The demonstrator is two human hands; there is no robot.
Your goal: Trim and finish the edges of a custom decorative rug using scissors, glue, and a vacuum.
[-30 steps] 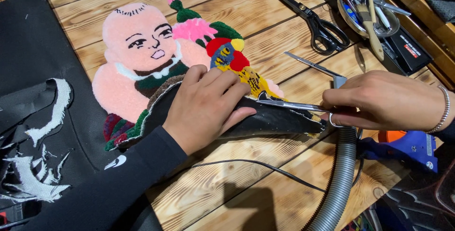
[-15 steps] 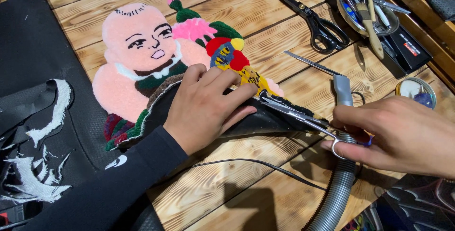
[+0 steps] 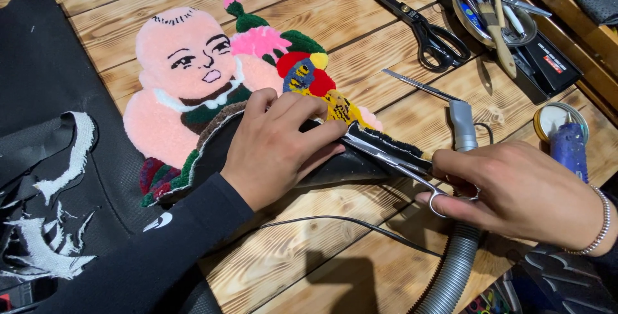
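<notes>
**A:** What's in front of me?

**B:** A tufted rug piece shaped like a pink bald figure with a green, red and yellow ornament (image 3: 193, 88), lying on the pale wooden plank table (image 3: 309, 249). Its lower right edge is folded over, showing the black backing.

**A:** And my hands?

**B:** I see the left hand (image 3: 277, 150), in a black sleeve, pressed flat on the folded black edge, fingers spread and pinning it down, gripping nothing. The right hand (image 3: 521, 191), with a beaded bracelet at the wrist, is closed around the loops of slim silver scissors (image 3: 393, 159). The blades lie along the folded edge, just beside the left fingertips; I cannot tell how far apart they are.

**A:** What lies around that?

**B:** A grey ribbed vacuum hose with a flat metal nozzle (image 3: 460, 249) passes under the right hand. Large black-handled shears (image 3: 425, 27) lie farther up the table, near a round metal dish of small tools (image 3: 496, 5). A black cloth with white patches (image 3: 45, 179) covers the left side.
</notes>
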